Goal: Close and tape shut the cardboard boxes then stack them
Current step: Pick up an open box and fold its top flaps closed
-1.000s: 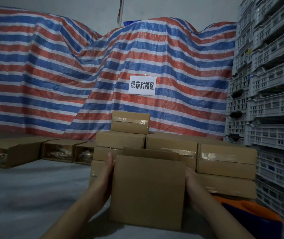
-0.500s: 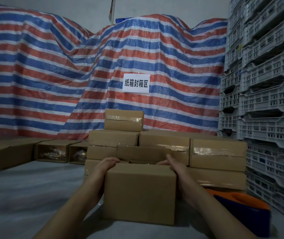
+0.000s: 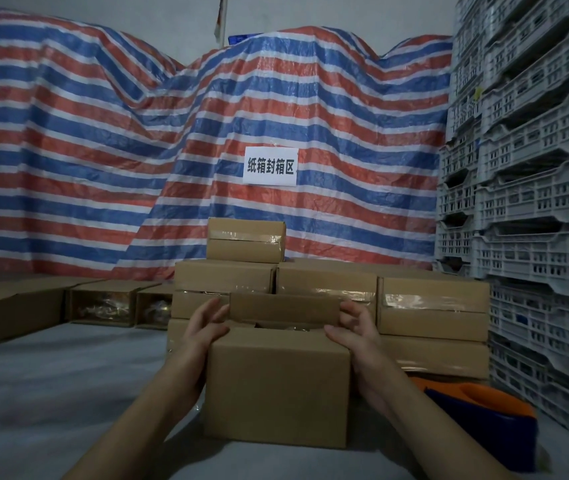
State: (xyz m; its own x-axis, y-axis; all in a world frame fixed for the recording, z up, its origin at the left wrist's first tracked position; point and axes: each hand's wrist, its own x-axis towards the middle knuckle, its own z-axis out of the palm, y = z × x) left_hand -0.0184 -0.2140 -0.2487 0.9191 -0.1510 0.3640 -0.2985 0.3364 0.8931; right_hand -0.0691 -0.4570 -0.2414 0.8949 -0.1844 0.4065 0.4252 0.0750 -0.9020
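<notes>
Far left: three open boxes [image 3: 99, 306] lie on their sides in a row on the grey worktop [image 3: 51, 386], open ends toward the camera, something shiny inside, too dim to identify.

Behind everything: a red, white and blue striped tarp [image 3: 103, 150] draped over a bulky heap. A white paper sign [image 3: 270, 166] with black characters is fixed to it near centre.

Centre, near: one cardboard box [image 3: 278, 389] stands on the worktop, not taped. Its far flap [image 3: 285, 306] stands upright; a dark gap shows at the top behind the front edge.

Left hand [image 3: 205, 329]: at the box's upper left corner, thumb on the top front edge, fingers loosely spread and raised beside the flap's left end. Grip released; nothing clasped.

Right hand [image 3: 357, 329]: mirrors it at the upper right corner, thumb on the top edge, fingers curved by the flap's right end without closing on it. Grip released as well.

Behind the box: a stack of taped boxes [image 3: 432, 306], several layers, clear tape glinting on the seams. A single taped box [image 3: 245, 240] sits on top at the left.

Right, near: an orange and blue tape dispenser [image 3: 484, 414] on the worktop, just beside the right forearm.

Far right: white slotted plastic crates [image 3: 535, 188] stacked high.
</notes>
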